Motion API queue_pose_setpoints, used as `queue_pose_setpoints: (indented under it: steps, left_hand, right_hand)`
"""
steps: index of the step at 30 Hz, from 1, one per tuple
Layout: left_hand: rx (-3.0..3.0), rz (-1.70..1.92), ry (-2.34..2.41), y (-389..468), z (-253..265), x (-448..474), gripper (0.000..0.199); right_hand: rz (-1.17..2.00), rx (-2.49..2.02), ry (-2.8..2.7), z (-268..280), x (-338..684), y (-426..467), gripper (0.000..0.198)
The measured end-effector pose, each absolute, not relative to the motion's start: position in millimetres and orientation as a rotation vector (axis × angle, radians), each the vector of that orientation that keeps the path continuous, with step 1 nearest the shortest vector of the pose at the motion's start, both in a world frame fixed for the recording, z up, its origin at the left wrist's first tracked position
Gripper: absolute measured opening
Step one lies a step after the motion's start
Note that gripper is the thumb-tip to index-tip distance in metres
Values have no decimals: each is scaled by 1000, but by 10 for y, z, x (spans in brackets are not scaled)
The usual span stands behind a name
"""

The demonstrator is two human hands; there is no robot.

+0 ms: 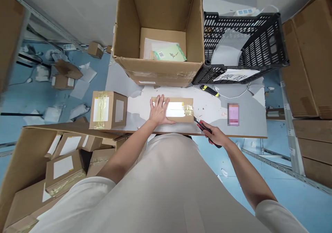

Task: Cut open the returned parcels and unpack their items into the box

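A small taped cardboard box (187, 119) with white labels lies on the worktable (249, 126) in front of me. My left hand (158, 112) rests on its left part, fingers spread flat. In my right hand (214, 134) is a black box cutter (201, 125) with red on it. Its tip is at the right end of the box, where clear yellowish tape (188, 110) wraps over. Whether the blade has gone into the tape I cannot tell.
Left on the table stands a taped carton (120, 111). Behind are a large open carton (159, 72) with a green packet (169, 52) and a black crate (272, 42). A yellow-black cutter (209, 90) and a blurred pink rectangle (233, 115) lie right. A big carton (28, 150) holds several boxes.
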State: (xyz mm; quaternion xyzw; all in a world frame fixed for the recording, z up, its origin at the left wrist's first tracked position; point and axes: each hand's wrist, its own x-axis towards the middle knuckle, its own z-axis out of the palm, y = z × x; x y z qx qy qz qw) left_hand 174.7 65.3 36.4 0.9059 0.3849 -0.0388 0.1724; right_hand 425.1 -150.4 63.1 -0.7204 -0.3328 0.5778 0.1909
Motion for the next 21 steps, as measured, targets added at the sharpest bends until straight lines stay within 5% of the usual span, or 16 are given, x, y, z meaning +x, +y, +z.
queue_pose_setpoints:
  steps: [8, 14, 21]
  left_hand:
    - [2601, -109, 1040, 670, 338, 1707, 127]
    - [2552, -19, 1031, 701, 327, 1686, 125]
    - [2285, 218, 1205, 641, 270, 1348, 117]
  right_hand:
    - [1528, -2048, -968, 681, 4370, -1704, 63]
    - [1204, -1953, -741, 503, 4277, -1654, 82]
    - [1170, -1747, -617, 220, 3945, -1271, 53]
